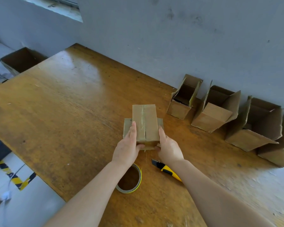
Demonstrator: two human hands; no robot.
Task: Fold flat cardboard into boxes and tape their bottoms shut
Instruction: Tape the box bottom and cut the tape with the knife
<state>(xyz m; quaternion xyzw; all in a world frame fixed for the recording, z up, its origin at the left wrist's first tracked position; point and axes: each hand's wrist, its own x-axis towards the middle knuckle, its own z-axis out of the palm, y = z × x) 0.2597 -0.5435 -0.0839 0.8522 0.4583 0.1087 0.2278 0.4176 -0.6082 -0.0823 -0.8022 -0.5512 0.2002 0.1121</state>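
From the head camera, a small box [145,124] sits upside down near the middle of the wooden table [69,112], its bottom flaps closed and a strip of clear tape running along the centre seam. The left hand [129,145] grips its left side and the right hand [168,147] its right, fingers [133,131] laid flat and clamped against the cardboard, thumbs on the near end. Whether the tape end on that near face is fully pressed down is hard to tell; a thin strand seems to hang there.

Just behind the hands lie a tape roll [129,179] and a yellow knife [166,170], both let go. Along the wall at the right stand three finished boxes [215,112], tops open, with another partly out of frame. So several boxes look done, and this one appears taped and close to finished. No flat cardboard is in view, so what remains cannot be judged.
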